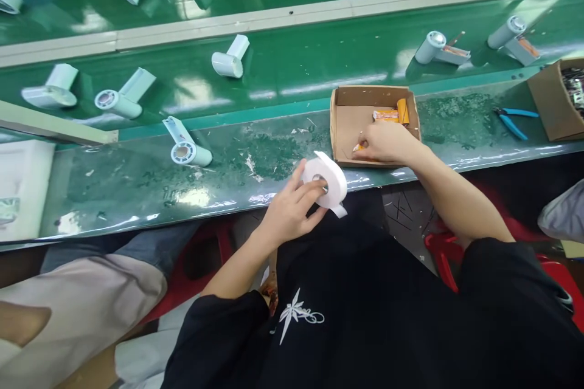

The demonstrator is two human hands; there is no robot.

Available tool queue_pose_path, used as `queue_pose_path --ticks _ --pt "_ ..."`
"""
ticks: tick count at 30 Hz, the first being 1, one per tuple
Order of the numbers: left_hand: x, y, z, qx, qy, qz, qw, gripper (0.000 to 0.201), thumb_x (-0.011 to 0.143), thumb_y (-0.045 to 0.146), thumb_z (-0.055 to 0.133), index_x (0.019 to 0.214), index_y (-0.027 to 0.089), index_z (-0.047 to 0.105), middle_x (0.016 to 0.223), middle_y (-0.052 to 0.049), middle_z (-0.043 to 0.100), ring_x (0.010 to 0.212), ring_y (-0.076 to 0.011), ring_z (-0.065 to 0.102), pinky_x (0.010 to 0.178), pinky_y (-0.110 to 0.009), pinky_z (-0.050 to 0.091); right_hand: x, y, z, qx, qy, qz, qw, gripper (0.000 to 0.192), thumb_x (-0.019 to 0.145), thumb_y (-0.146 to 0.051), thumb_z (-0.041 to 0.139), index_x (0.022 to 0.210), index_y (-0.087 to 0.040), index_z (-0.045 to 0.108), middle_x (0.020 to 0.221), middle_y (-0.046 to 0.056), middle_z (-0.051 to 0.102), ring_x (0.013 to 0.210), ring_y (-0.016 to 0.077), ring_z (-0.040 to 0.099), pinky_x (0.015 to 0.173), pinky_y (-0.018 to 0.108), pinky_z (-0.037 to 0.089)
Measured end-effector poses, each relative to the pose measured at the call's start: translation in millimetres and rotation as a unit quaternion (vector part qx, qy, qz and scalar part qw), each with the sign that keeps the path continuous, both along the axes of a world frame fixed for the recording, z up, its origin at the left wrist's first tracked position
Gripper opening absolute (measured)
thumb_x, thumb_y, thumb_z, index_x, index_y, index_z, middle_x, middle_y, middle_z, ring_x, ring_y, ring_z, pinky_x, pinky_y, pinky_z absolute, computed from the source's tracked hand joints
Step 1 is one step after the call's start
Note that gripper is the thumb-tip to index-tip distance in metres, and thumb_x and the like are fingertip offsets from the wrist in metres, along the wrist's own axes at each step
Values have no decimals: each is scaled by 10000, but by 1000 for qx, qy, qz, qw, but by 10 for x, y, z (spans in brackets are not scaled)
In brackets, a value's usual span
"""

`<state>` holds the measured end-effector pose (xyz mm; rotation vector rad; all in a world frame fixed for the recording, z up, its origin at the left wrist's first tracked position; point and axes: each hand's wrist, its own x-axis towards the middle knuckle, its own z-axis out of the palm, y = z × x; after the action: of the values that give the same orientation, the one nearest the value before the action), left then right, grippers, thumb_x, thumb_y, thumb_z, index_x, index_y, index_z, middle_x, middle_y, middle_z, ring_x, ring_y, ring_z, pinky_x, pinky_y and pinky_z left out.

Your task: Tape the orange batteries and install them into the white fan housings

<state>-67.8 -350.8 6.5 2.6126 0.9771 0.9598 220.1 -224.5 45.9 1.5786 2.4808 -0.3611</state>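
Note:
My left hand grips a roll of white tape above the front edge of the bench, fingers at its core. A loose tape end hangs from the bottom of the roll. Inside a shallow cardboard box, my right hand is closed, with fingertips pinched on a small orange-and-white piece that is mostly hidden. Behind that hand, in the box's right part, lie an orange cylinder and another orange-and-white piece, both looking like batteries.
Several pale blue hair-dryer-shaped housings lie on the green surface, the nearest housing to the left. Blue-handled cutters and a box of metal parts are at the right. A metal rail runs across. Another person's sleeve is at left.

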Motion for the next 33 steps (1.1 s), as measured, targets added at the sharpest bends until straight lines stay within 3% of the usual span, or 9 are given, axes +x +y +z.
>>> queue_pose_path --ticks 3,6,9,14,19,23,26,28,33 --pt "-47 -59 1 -13 -11 -18 1000 486 927 147 760 1399 214 669 1230 -98 825 1561 -448 532 1065 -542 683 173 -233 41 111 224 43 967 288 987 -490 793 1063 -229 888 1027 83 859 973 280 814 932 415 645" --pt "-79 -82 -18 -9 -42 -27 999 555 910 157 762 1454 221 673 1207 -93 832 1557 -455 529 1069 -554 680 301 -556 13 282 372 35 883 273 947 -477 862 1129 -273 868 1056 52 872 945 246 836 903 380 695" --pt "-73 -53 -13 6 -53 -41 998 550 913 154 755 1454 218 679 1200 -96 830 1569 -463 505 1068 -560 678 288 -814 -39 342 443 66 826 232 899 -346 907 1121 -302 858 1069 24 877 914 224 852 831 334 729" --pt "-33 27 99 30 -30 -82 996 467 928 167 752 1392 192 706 1193 -98 830 1587 -455 485 1145 -608 640 232 -963 -39 194 498 39 844 97 878 -297 897 961 -337 865 1030 13 872 1020 291 858 943 468 755" --pt "-36 64 180 35 -5 -114 993 384 942 182 750 1323 229 737 1217 -65 833 1476 -405 638 1223 -674 577 290 -961 -130 41 542 54 838 70 872 -339 912 911 -367 861 986 18 860 1157 346 824 1078 592 696" --pt "-106 97 114 28 31 -116 992 332 963 230 768 1293 252 749 1198 -38 832 1460 -403 652 1225 -697 575 128 -1082 -288 34 610 108 784 103 966 -331 795 1052 -357 847 1133 23 863 1300 319 771 1151 609 643" --pt "-177 119 63 31 50 -111 992 348 971 229 784 1314 270 740 1210 -25 820 1521 -408 592 1214 -657 602 -43 -1233 -359 -1 685 -35 728 367 1000 -487 750 1337 -345 761 1463 69 760 1401 310 712 1110 549 670" --pt "-206 122 63 36 63 -107 992 364 983 188 773 1331 288 728 1238 -15 810 1546 -389 569 1189 -597 637 -88 -1271 -345 -75 682 -141 714 560 975 -539 791 1477 -312 688 1559 105 695 1389 300 719 1079 488 689" --pt "-153 97 111 62 99 -95 989 385 984 98 746 1320 285 735 1214 -26 784 1520 -372 597 1117 -546 672 33 -1094 -174 -227 606 -169 743 585 871 -451 932 1387 -218 785 1265 97 833 1140 275 821 1065 477 699"
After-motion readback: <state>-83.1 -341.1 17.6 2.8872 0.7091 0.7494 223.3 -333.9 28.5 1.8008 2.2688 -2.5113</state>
